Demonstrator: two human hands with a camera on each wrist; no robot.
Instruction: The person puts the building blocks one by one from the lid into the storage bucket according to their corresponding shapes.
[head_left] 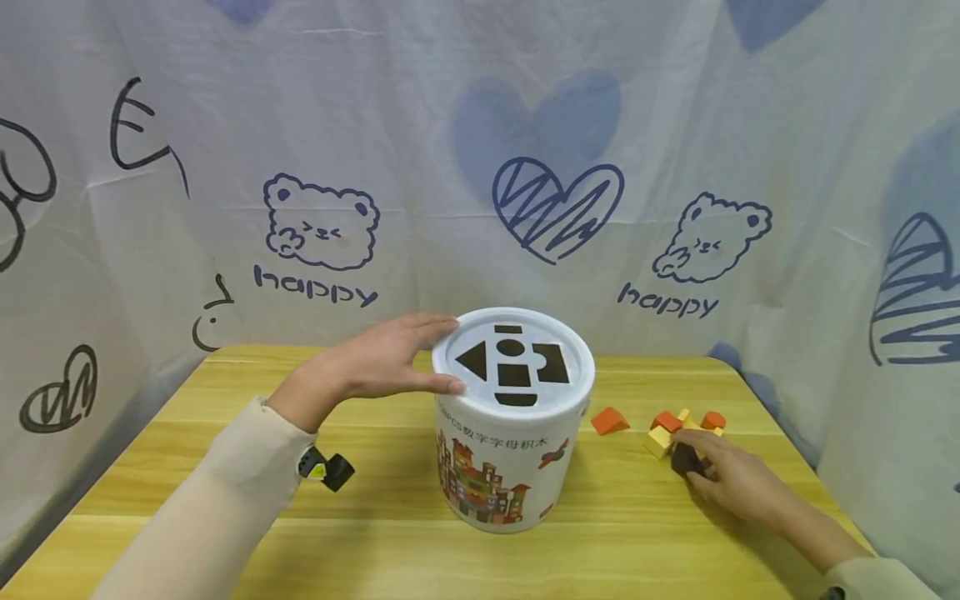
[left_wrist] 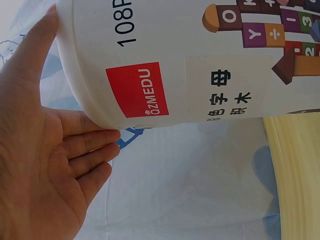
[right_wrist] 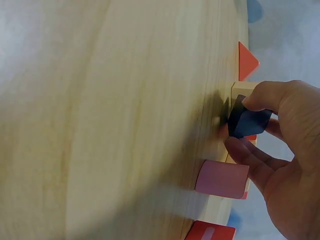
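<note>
A white lidded block bucket [head_left: 495,467] stands upright on the table, with several dark shape cutouts in its lid [head_left: 480,400]. My left hand [head_left: 382,358] rests against the left of the lid's rim. Its thumb and fingers are spread and mostly straight, as the left wrist view also shows. Over on the right, my right hand [head_left: 738,475] pinches a dark block [right_wrist: 252,122] between thumb and fingertips. Around it lie a yellow block [head_left: 658,442], an orange-red block [head_left: 666,422] and a round-topped orange block [head_left: 713,420].
An orange triangular block [head_left: 609,421] lies between the bucket and the pile. In the right wrist view a pink block [right_wrist: 222,179] and a red block [right_wrist: 210,231] sit nearby. A printed cloth [head_left: 420,167] hangs behind the wooden table [head_left: 360,533].
</note>
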